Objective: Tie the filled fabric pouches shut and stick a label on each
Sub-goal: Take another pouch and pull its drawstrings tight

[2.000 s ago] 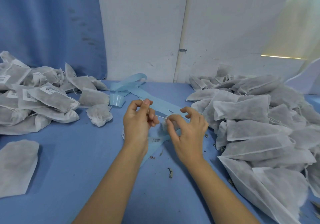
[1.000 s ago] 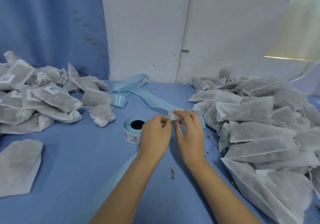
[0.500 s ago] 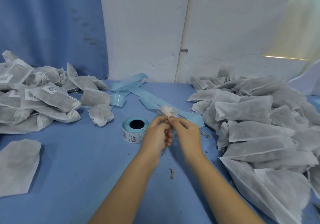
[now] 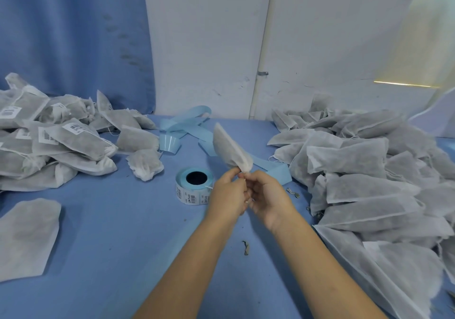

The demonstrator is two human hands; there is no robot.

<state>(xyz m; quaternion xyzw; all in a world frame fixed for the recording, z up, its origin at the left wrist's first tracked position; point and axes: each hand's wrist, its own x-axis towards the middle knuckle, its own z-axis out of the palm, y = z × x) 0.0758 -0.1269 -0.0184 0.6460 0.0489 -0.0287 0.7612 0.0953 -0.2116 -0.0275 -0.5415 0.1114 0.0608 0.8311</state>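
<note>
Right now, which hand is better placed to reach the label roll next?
Probably the left hand: the label roll lies right beside it. The right hand, also pinching the pouch, is farther off.

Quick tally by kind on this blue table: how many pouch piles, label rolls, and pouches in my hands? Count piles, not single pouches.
Pouch piles: 2, the left pile and the right pile
Label rolls: 1, the label roll
Pouches in hand: 1, the pouch pinched by the left hand and the right hand
Total: 4
</note>
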